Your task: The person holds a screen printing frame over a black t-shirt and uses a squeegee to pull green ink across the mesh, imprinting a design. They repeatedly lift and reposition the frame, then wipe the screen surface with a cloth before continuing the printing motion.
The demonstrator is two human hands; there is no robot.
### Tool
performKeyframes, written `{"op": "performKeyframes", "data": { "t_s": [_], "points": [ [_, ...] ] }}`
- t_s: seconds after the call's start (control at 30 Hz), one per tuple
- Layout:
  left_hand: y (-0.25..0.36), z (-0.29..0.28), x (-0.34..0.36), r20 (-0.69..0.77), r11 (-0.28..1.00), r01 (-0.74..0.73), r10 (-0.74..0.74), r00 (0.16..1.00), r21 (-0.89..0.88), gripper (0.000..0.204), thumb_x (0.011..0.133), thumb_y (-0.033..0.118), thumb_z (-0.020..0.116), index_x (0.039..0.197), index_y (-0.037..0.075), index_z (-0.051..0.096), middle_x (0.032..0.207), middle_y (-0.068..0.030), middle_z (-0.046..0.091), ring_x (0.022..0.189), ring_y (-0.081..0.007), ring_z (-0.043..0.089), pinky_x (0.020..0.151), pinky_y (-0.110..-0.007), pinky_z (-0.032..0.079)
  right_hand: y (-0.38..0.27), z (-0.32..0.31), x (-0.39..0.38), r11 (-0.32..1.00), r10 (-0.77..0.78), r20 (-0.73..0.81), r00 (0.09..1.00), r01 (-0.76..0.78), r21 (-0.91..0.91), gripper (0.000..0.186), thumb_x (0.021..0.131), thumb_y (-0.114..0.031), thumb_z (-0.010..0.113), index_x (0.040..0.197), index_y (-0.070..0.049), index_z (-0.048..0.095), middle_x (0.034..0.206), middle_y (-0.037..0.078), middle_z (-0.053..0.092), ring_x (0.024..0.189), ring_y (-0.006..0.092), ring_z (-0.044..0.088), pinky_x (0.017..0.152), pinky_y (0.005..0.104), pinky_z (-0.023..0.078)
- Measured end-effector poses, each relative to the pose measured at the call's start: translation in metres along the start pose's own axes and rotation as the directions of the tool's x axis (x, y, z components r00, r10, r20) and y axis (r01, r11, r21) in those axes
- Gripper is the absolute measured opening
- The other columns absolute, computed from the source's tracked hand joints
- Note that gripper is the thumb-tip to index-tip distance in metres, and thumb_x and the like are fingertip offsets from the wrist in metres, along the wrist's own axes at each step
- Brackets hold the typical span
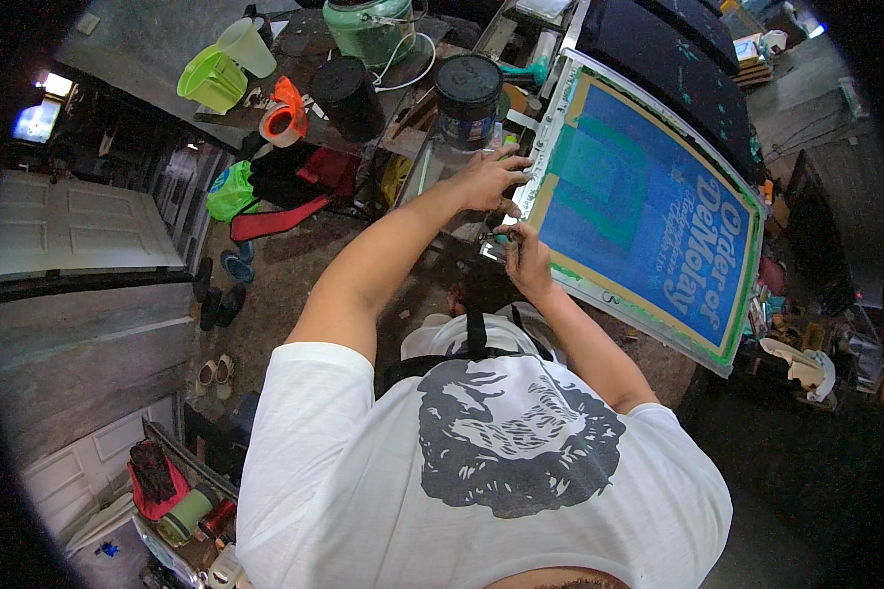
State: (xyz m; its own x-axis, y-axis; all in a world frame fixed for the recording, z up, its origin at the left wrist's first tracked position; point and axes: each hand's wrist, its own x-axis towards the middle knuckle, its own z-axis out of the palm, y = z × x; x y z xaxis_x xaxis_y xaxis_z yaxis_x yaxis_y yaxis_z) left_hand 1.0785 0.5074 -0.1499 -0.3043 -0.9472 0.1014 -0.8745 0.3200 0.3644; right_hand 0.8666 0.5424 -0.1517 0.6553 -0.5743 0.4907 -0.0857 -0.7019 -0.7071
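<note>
A screen printing frame (648, 236) with blue mesh, yellow border tape and white lettering lies tilted on a press at right. My left hand (489, 182) is at its left edge, fingers apart and slightly bent beside the metal rim. Just below it, my right hand (526, 257) is closed around a small dark and teal piece (504, 238) at the frame's lower-left corner; whether this is a tool or a clamp knob is unclear. A black lidded tub (469, 88) stands above my left hand.
Green pitcher (211, 80), orange tape roll (283, 120), black canister (349, 98) and clear jug (368, 25) sit on the bench. Black platens (658, 59) lie behind the frame. Footwear (228, 304) is on the floor at left, above a cluttered cart (182, 510).
</note>
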Motion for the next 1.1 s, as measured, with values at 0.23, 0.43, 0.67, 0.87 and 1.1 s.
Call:
{"op": "performKeyframes", "data": {
  "t_s": [0.23, 0.43, 0.67, 0.87, 1.1],
  "points": [
    [0.0, -0.001, 0.0, 0.031, 0.998, -0.001, -0.001, 1.0, 0.056, 0.068, 0.077, 0.046, 0.076, 0.137, 0.021, 0.057, 0.154, -0.0014, 0.039, 0.145, -0.0348, 0.027, 0.109, -0.06, 0.033, -0.017, -0.003, 0.024, 0.98, 0.197, -0.071, 0.978, -0.195, 0.038, 0.029, 0.09, 0.0, 0.059, 0.117, -0.001, 0.046, 0.085, 0.018, 0.068, 0.074, 0.0396, 0.068, 0.061, 0.0462, 0.051],
    [-0.003, 0.006, -0.001, 0.015, 0.997, 0.002, -0.003, 1.0, 0.083, 0.063, 0.079, 0.038, 0.076, 0.136, 0.022, 0.058, 0.154, -0.0001, 0.039, 0.145, -0.0339, 0.028, 0.109, -0.06, 0.034, -0.012, 0.002, 0.038, 0.94, 0.341, -0.05, 0.939, -0.341, -0.004, 0.027, 0.091, -0.004, 0.061, 0.115, -0.004, 0.048, 0.084, 0.02, 0.068, 0.069, 0.041, 0.067, 0.059, 0.0458, 0.048],
    [-0.001, 0.005, 0.003, 0.033, 0.997, 0.023, -0.025, 0.999, 0.074, 0.062, 0.075, 0.031, 0.077, 0.134, 0.02, 0.059, 0.153, -0.0008, 0.041, 0.143, -0.0363, 0.031, 0.11, -0.057, 0.035, -0.012, -0.007, 0.039, 0.944, 0.326, -0.051, 0.944, -0.328, -0.035, 0.03, 0.091, -0.005, 0.062, 0.118, -0.005, 0.048, 0.09, 0.023, 0.069, 0.08, 0.0428, 0.068, 0.064, 0.046, 0.052],
    [0.006, -0.009, 0.002, 0.051, 0.999, 0.031, -0.031, 0.998, 0.009, 0.068, 0.074, 0.033, 0.079, 0.136, 0.019, 0.056, 0.155, -0.0009, 0.038, 0.145, -0.0351, 0.027, 0.107, -0.062, 0.034, -0.024, -0.041, 0.058, 0.969, 0.245, -0.229, 0.942, -0.242, 0.045, 0.025, 0.098, -0.008, 0.06, 0.119, -0.001, 0.049, 0.091, 0.015, 0.071, 0.08, 0.0161, 0.067, 0.07, 0.0316, 0.054],
    [0.016, -0.025, 0.002, 0.067, 0.993, 0.094, -0.09, 0.994, -0.065, 0.07, 0.074, 0.041, 0.08, 0.136, 0.017, 0.057, 0.154, -0.0035, 0.039, 0.145, -0.0351, 0.027, 0.111, -0.06, 0.031, 0.028, -0.081, 0.079, 0.832, 0.554, -0.353, 0.754, -0.508, 0.222, 0.027, 0.094, -0.011, 0.066, 0.116, -0.004, 0.051, 0.092, 0.016, 0.071, 0.077, 0.0221, 0.07, 0.066, 0.036, 0.054]
  ]
}}
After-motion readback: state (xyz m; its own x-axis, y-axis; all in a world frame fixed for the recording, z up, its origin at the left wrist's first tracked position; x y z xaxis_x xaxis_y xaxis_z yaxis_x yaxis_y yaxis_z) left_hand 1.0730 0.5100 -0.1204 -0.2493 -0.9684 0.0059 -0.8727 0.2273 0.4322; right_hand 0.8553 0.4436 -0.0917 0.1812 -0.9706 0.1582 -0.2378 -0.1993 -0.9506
